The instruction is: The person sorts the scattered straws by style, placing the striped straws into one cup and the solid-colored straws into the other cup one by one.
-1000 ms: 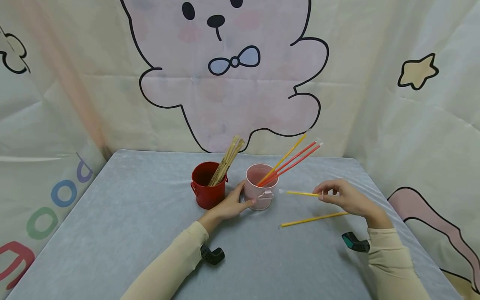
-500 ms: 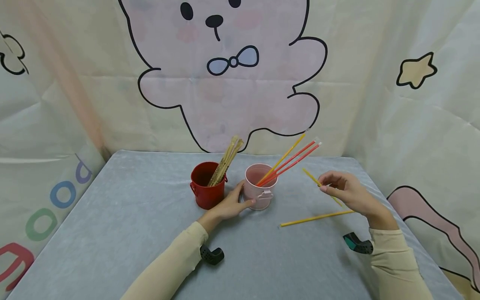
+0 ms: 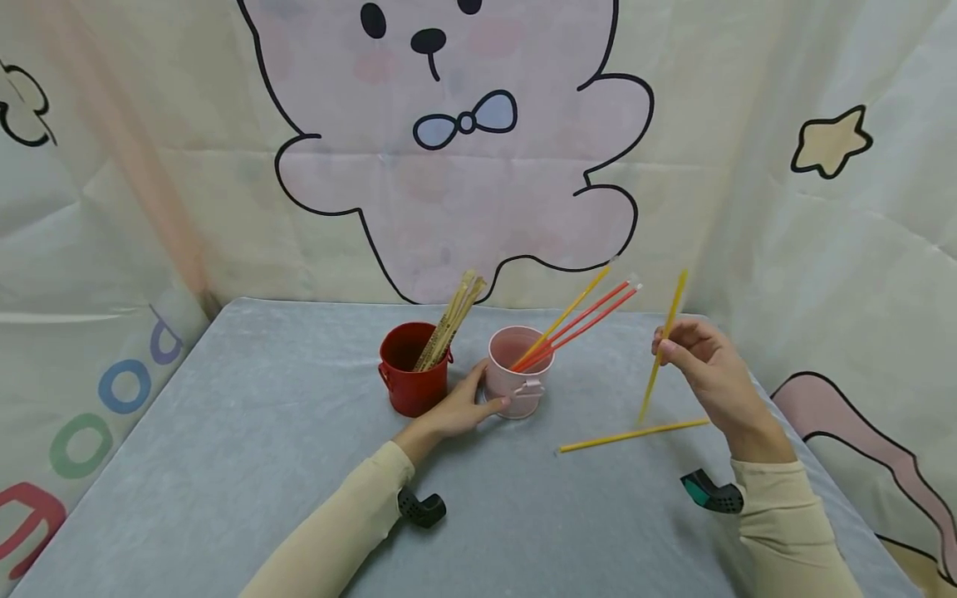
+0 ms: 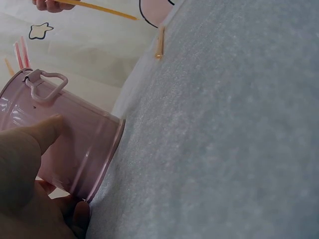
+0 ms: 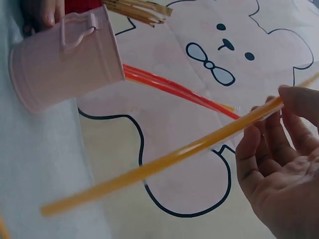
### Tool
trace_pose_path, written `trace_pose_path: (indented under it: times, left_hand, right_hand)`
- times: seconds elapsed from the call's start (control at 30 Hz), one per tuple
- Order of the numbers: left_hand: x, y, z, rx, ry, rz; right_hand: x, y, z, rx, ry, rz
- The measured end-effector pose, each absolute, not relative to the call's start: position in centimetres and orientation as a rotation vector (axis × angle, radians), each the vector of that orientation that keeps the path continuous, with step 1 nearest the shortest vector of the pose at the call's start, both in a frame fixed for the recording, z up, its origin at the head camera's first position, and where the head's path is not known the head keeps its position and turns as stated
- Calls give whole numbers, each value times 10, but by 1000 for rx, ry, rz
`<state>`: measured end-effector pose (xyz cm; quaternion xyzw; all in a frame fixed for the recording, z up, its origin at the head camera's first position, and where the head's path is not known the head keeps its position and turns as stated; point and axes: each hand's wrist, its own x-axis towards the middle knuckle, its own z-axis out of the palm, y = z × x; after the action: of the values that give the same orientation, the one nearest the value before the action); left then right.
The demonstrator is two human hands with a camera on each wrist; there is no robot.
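Note:
My left hand (image 3: 458,409) holds the small pink bucket (image 3: 514,394) from its left side. In the left wrist view the thumb lies along the wall of the bucket (image 4: 82,134), and the other fingers are partly hidden behind it. My right hand (image 3: 710,378) pinches a yellow straw (image 3: 673,306) between thumb and fingers, raised above the table and nearly upright. In the right wrist view this straw (image 5: 164,162) slants across the picture. Two red straws (image 3: 598,314) and a yellow one lean out of the pink bucket to the right.
A red bucket (image 3: 414,390) with a bundle of thin, pale tan sticks (image 3: 452,324) stands left of the pink one. Another yellow straw (image 3: 620,437) lies on the blue-grey tablecloth (image 3: 299,399) below my right hand. A printed curtain (image 3: 463,191) hangs behind the table.
The yellow straw in my right hand has turned from lying level, pointing left, to nearly upright. That hand has risen slightly and shifted right. My left hand stays at the pink bucket.

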<state>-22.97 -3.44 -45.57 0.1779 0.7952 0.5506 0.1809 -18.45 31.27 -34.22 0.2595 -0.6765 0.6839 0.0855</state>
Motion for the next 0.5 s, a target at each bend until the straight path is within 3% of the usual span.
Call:
trace_pose_path:
  times: [0.5]
  left_hand:
    - [-228,-34,-454,513,2251,1556]
  right_hand:
    - [-186,307,-340,845,-1476,2432]
